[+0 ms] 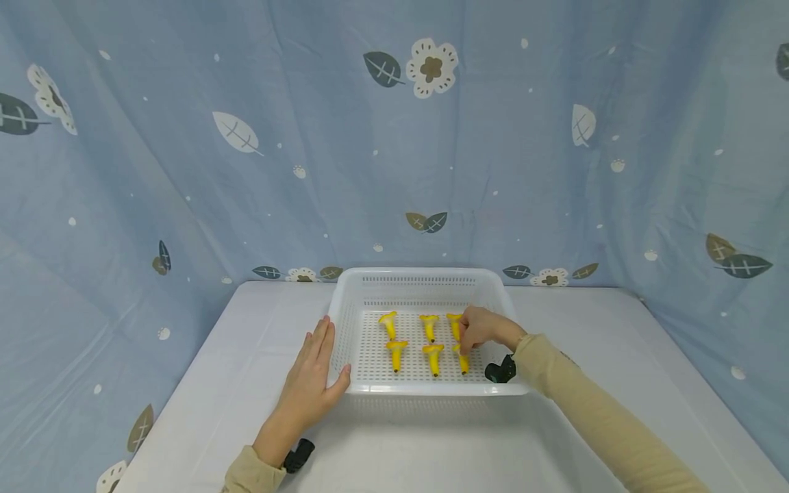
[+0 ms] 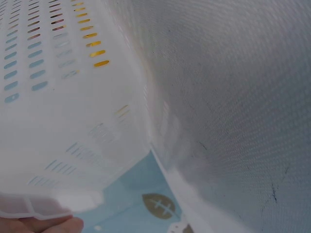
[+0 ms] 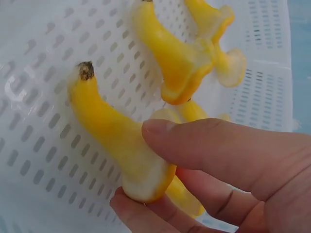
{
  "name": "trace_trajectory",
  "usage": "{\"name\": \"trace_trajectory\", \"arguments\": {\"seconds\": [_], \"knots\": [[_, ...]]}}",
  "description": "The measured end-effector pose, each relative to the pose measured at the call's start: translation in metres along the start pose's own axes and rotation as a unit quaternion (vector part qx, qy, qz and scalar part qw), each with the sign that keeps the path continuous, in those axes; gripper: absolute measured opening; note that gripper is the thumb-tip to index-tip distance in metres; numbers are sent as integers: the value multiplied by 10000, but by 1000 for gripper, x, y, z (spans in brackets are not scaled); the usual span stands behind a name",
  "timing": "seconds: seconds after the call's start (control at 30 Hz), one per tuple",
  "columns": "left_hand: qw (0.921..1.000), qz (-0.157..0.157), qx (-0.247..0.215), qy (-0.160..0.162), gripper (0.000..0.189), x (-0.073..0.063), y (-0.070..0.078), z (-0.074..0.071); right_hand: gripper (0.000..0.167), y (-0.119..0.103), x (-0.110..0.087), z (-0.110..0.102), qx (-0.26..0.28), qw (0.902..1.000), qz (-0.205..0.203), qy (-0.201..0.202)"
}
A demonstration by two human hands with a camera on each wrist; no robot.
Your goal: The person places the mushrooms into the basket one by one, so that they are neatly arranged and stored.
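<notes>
Inside a white perforated plastic basket (image 1: 431, 390), several yellow mushrooms lie in two rows, caps toward the back. My right hand (image 1: 483, 327) reaches over the basket's right wall and pinches the front-right mushroom (image 3: 104, 124) by its cap, thumb on top and fingers beneath. The dark stem end of that mushroom points away from the fingers in the right wrist view. Another mushroom (image 3: 170, 53) lies beside it. My left hand (image 1: 311, 380) rests against the basket's left rim with its fingers straight; the left wrist view catches only its fingertips (image 2: 63, 225) at the rim.
The basket stands on a white-covered table (image 1: 203, 424). Behind and beside it hangs a blue curtain (image 1: 345, 171) with leaf and flower prints. Black wrist devices show at my right wrist (image 1: 501, 370) and my left wrist (image 1: 299, 455).
</notes>
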State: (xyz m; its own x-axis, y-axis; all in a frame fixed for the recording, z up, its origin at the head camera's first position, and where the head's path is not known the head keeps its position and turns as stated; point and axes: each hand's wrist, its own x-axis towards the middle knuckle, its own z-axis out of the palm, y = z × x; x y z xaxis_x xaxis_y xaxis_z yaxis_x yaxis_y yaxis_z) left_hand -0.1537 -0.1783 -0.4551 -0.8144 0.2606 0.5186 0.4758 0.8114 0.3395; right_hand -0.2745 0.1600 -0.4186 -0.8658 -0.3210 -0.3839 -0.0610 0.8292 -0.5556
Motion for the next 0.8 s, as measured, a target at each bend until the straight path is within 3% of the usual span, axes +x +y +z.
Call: {"name": "trace_trajectory", "arguments": {"seconds": [0.37, 0.63, 0.8], "knots": [[10000, 55, -2, 68, 78, 0, -2, 1, 18, -7, -2, 0, -561, 9982, -16, -186], [10000, 56, 15, 37, 78, 1, 0, 0, 24, -16, -14, -1, -1162, 9930, -63, -181], [10000, 37, 15, 11, 78, 0, 0, 0, 32, -27, -24, -7, -1266, 9918, -11, -155]]}}
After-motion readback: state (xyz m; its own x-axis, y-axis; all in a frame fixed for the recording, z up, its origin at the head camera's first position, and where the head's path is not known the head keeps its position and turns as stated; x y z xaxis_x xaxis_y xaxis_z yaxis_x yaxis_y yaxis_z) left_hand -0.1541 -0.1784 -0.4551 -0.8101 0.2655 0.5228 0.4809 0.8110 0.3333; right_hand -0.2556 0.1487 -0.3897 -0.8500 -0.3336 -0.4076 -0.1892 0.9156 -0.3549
